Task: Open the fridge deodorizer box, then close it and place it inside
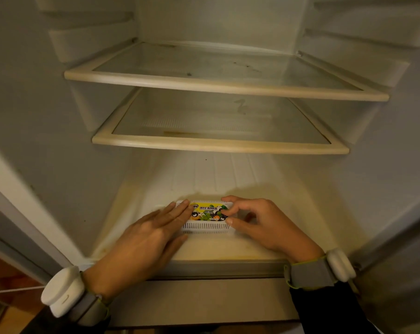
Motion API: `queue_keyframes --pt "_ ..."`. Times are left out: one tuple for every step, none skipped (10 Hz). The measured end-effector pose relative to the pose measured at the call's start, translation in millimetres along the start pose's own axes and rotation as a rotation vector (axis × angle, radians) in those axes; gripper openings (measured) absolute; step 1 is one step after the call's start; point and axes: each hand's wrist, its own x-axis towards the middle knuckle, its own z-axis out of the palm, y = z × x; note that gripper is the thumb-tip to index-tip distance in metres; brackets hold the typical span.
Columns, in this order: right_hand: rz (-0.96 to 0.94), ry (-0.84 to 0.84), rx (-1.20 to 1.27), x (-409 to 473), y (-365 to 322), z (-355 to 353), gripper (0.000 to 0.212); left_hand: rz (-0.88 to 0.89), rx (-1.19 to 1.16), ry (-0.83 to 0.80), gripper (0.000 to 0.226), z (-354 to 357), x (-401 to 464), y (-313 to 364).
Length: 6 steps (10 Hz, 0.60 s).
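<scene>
The fridge deodorizer box is a white slotted plastic box with a yellow and green label on top. It lies on the fridge's bottom floor, long side facing me. My left hand rests flat on its left end, fingers stretched over the top. My right hand pinches its right end between thumb and fingers. The box's lid looks closed; both ends are hidden under my fingers.
Two glass shelves with cream frames hang above, the lower shelf and the upper shelf. Fridge walls close in on both sides. A raised front lip runs along the floor's near edge. Both wrists wear grey bands with white devices.
</scene>
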Motion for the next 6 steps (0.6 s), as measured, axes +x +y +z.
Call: queue_keyframes --pt "0.003 -0.015 0.035 1.1 1.0 0.4 0.013 -0.018 0.017 -0.013 0.057 -1.0 -0.4 3.8" --pt "0.024 0.002 0.103 -0.4 1.8 1.1 0.01 -0.033 0.029 0.001 0.056 -2.2 -3.5 8.5" --pt "0.013 0.004 0.084 1.3 2.6 1.6 0.01 -0.021 0.068 -0.008 0.057 -5.8 -0.4 8.4" --pt "0.015 0.022 0.082 -1.3 -2.9 1.7 0.012 0.0 0.127 -0.024 0.059 -6.2 3.9 8.5" --pt "-0.008 0.092 0.073 -3.6 -2.0 2.0 0.018 0.004 0.111 -0.036 0.061 -7.2 4.6 11.5" --pt "-0.041 0.164 0.018 -3.6 0.3 3.8 0.019 -0.023 0.086 -0.041 0.064 -7.7 3.1 13.3"
